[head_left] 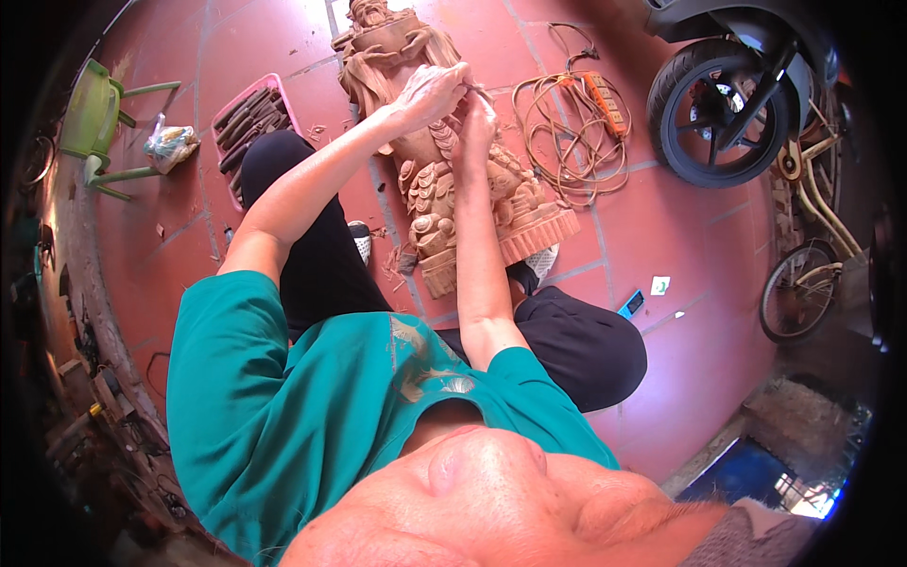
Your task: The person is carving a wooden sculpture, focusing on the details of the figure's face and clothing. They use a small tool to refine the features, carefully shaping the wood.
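Carved wooden statue (433, 203) lies on red floor tiles (170, 260), head far, base near; detail carving apparently in hand.
Left hand (430, 96) and right hand (476, 125) grasp 1 slim tool (480, 92) over statue's middle; exact finger hold unclear. Next move likely calls for steady, shallow control.

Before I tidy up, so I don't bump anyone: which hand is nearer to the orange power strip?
Right. The right hand is over the carved figure, to the left of the orange power strip; the left hand is farther left, also over the figure.
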Action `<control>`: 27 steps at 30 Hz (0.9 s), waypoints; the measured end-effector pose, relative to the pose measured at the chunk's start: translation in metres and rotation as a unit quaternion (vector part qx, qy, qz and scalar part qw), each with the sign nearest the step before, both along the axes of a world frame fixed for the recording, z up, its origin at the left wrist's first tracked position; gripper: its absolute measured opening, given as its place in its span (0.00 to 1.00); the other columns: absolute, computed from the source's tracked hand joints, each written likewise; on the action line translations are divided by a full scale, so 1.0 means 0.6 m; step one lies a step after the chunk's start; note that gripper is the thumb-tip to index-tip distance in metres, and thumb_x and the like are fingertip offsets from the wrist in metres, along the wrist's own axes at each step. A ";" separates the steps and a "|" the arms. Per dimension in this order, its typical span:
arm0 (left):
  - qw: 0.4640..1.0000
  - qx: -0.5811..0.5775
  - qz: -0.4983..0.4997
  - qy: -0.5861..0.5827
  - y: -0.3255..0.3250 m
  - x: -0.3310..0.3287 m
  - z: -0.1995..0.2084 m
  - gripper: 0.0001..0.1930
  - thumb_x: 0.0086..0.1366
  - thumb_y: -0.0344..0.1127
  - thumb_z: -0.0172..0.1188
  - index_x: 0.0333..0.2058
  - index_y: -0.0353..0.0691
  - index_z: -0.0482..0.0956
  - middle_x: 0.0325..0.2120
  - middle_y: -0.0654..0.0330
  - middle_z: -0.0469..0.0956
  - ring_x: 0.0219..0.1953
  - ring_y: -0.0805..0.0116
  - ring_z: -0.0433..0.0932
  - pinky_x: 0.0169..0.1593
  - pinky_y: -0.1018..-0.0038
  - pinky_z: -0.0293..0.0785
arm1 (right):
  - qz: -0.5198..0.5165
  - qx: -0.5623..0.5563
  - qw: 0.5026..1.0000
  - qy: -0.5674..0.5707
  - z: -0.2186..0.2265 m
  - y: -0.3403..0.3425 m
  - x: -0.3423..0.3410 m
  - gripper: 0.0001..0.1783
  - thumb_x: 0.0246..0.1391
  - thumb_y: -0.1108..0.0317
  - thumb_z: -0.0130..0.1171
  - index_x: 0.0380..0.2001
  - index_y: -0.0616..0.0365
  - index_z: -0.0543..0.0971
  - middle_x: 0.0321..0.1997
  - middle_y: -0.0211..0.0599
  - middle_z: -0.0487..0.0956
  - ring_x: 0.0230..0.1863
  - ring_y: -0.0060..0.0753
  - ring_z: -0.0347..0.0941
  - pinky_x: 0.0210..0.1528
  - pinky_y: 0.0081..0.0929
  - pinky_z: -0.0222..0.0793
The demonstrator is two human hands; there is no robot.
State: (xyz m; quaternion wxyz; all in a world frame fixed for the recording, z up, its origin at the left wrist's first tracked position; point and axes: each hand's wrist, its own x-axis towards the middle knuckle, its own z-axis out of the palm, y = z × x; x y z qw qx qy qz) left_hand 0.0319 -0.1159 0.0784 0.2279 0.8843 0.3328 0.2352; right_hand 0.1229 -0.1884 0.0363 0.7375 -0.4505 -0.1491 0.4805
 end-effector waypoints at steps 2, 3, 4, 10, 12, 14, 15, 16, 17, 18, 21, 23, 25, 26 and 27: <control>0.999 0.002 0.009 -0.041 0.010 -0.002 -0.006 0.07 0.65 0.29 0.53 0.41 0.37 0.73 0.28 0.50 0.82 0.33 0.51 0.83 0.37 0.61 0.76 | 0.011 0.006 0.998 0.055 0.009 0.008 -0.001 0.16 0.65 0.59 0.54 0.46 0.59 0.79 0.43 0.39 0.82 0.38 0.29 0.81 0.32 0.26 0.81; 0.998 0.002 0.013 -0.060 0.017 -0.002 -0.009 0.07 0.65 0.28 0.53 0.41 0.37 0.72 0.27 0.49 0.82 0.32 0.51 0.82 0.36 0.61 0.76 | 0.017 0.008 0.998 0.059 0.015 0.014 -0.003 0.15 0.64 0.60 0.56 0.45 0.59 0.79 0.41 0.39 0.82 0.37 0.30 0.82 0.32 0.26 0.81; 0.999 0.036 0.013 -0.038 0.027 -0.005 -0.011 0.07 0.64 0.28 0.53 0.41 0.36 0.71 0.28 0.48 0.81 0.33 0.48 0.82 0.36 0.59 0.76 | 0.022 0.010 0.998 0.064 0.021 0.022 -0.006 0.14 0.63 0.60 0.57 0.43 0.59 0.79 0.40 0.39 0.83 0.36 0.31 0.82 0.32 0.27 0.81; 0.999 -0.014 0.034 0.016 0.048 -0.035 0.021 0.13 0.63 0.34 0.56 0.46 0.42 0.75 0.33 0.52 0.84 0.35 0.51 0.83 0.42 0.57 0.77 | 0.047 -0.039 0.998 -0.033 -0.001 0.090 0.017 0.14 0.60 0.62 0.62 0.39 0.64 0.78 0.31 0.37 0.83 0.26 0.26 0.80 0.24 0.23 0.78; 0.993 -0.044 0.090 0.058 0.069 -0.050 0.037 0.16 0.63 0.37 0.58 0.50 0.47 0.78 0.34 0.55 0.85 0.36 0.58 0.84 0.46 0.63 0.78 | 0.117 -0.027 0.990 -0.078 -0.008 0.106 0.034 0.13 0.60 0.63 0.62 0.37 0.64 0.79 0.30 0.39 0.83 0.24 0.27 0.80 0.23 0.23 0.78; 0.991 0.010 0.131 0.027 0.096 -0.079 0.040 0.17 0.64 0.38 0.59 0.51 0.47 0.78 0.32 0.56 0.85 0.36 0.60 0.84 0.46 0.64 0.78 | 0.171 -0.041 0.970 -0.168 -0.025 0.126 0.054 0.12 0.60 0.64 0.62 0.36 0.65 0.82 0.29 0.38 0.84 0.25 0.29 0.80 0.26 0.25 0.76; 0.989 0.026 0.148 0.006 0.105 -0.082 0.046 0.17 0.64 0.39 0.59 0.52 0.47 0.78 0.32 0.56 0.85 0.36 0.60 0.84 0.46 0.64 0.78 | 0.162 -0.042 0.951 -0.259 -0.057 0.141 0.074 0.12 0.59 0.64 0.62 0.36 0.64 0.83 0.29 0.38 0.84 0.27 0.29 0.80 0.28 0.27 0.76; 0.987 -0.058 0.152 -0.010 0.114 -0.087 0.058 0.18 0.64 0.39 0.58 0.53 0.47 0.77 0.34 0.57 0.85 0.38 0.60 0.84 0.46 0.64 0.77 | 0.151 -0.043 0.924 -0.348 -0.096 0.156 0.097 0.11 0.58 0.64 0.62 0.36 0.62 0.84 0.30 0.38 0.84 0.28 0.30 0.81 0.30 0.28 0.75; 0.989 -0.036 0.145 -0.022 0.119 -0.094 0.055 0.18 0.64 0.40 0.58 0.53 0.47 0.77 0.34 0.57 0.85 0.38 0.60 0.84 0.46 0.64 0.77 | 0.145 -0.042 0.889 -0.432 -0.117 0.165 0.109 0.11 0.57 0.65 0.62 0.35 0.61 0.85 0.30 0.38 0.85 0.29 0.31 0.81 0.32 0.30 0.74; 0.989 -0.013 0.143 -0.031 0.125 -0.108 0.049 0.18 0.64 0.40 0.58 0.52 0.46 0.77 0.35 0.57 0.85 0.38 0.60 0.84 0.46 0.64 0.77 | 0.160 -0.066 0.846 -0.504 -0.116 0.168 0.107 0.09 0.52 0.64 0.65 0.34 0.55 0.87 0.30 0.39 0.84 0.33 0.35 0.81 0.38 0.33 0.72; 0.989 0.012 0.141 -0.053 0.130 -0.116 0.036 0.16 0.64 0.38 0.58 0.50 0.45 0.79 0.29 0.58 0.83 0.33 0.64 0.83 0.42 0.65 0.77 | 0.202 -0.074 0.758 -0.616 -0.116 0.171 0.094 0.09 0.47 0.63 0.66 0.32 0.51 0.88 0.32 0.44 0.83 0.36 0.41 0.81 0.41 0.35 0.73; 0.990 -0.009 0.132 -0.045 0.127 -0.113 0.036 0.15 0.64 0.36 0.58 0.49 0.45 0.80 0.26 0.59 0.82 0.30 0.65 0.82 0.39 0.66 0.76 | 0.210 -0.079 0.756 -0.615 -0.114 0.167 0.085 0.09 0.43 0.64 0.67 0.31 0.52 0.88 0.34 0.43 0.83 0.38 0.44 0.80 0.43 0.35 0.73; 0.990 -0.033 0.139 -0.010 0.125 -0.111 0.050 0.15 0.64 0.35 0.57 0.49 0.45 0.80 0.24 0.59 0.80 0.29 0.66 0.81 0.38 0.66 0.75 | 0.220 -0.066 0.753 -0.616 -0.112 0.165 0.076 0.09 0.43 0.65 0.67 0.30 0.53 0.87 0.34 0.43 0.83 0.38 0.43 0.81 0.44 0.35 0.73; 0.989 -0.045 0.142 0.007 0.123 -0.109 0.054 0.15 0.63 0.35 0.57 0.49 0.45 0.80 0.23 0.59 0.80 0.29 0.67 0.81 0.38 0.67 0.75 | 0.206 -0.057 0.751 -0.625 -0.112 0.165 0.073 0.08 0.42 0.66 0.67 0.29 0.54 0.87 0.33 0.44 0.83 0.37 0.43 0.81 0.42 0.35 0.74; 0.989 -0.046 0.143 0.004 0.121 -0.107 0.054 0.15 0.63 0.35 0.57 0.49 0.45 0.80 0.23 0.59 0.80 0.29 0.66 0.81 0.37 0.66 0.75 | 0.206 -0.055 0.747 -0.630 -0.114 0.167 0.073 0.08 0.43 0.66 0.67 0.29 0.54 0.87 0.32 0.42 0.84 0.35 0.38 0.81 0.40 0.32 0.74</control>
